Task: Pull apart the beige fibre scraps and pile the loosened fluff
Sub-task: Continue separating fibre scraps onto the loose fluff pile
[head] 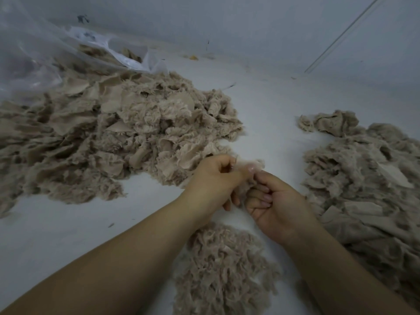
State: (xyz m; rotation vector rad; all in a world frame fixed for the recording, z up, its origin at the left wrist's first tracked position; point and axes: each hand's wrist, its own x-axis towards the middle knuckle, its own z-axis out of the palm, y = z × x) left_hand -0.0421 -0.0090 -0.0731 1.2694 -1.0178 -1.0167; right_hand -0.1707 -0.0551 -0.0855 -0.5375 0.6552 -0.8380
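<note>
My left hand [213, 180] and my right hand [276, 206] meet at the centre, both pinching one small beige fibre scrap [254, 165] between thumb and fingers. Only a wisp of it shows above the fingertips. Directly beneath my wrists lies a small pile of loosened fluff [223, 267]. A big heap of beige fibre scraps [118, 137] spreads over the left half of the white surface. A second heap of scraps [368, 185] fills the right side.
A clear plastic bag [45, 53] with more scraps inside lies at the back left, its mouth touching the big heap. A grey wall rises behind. The white surface [270, 114] shows bare between the two heaps, with small debris specks near the wall.
</note>
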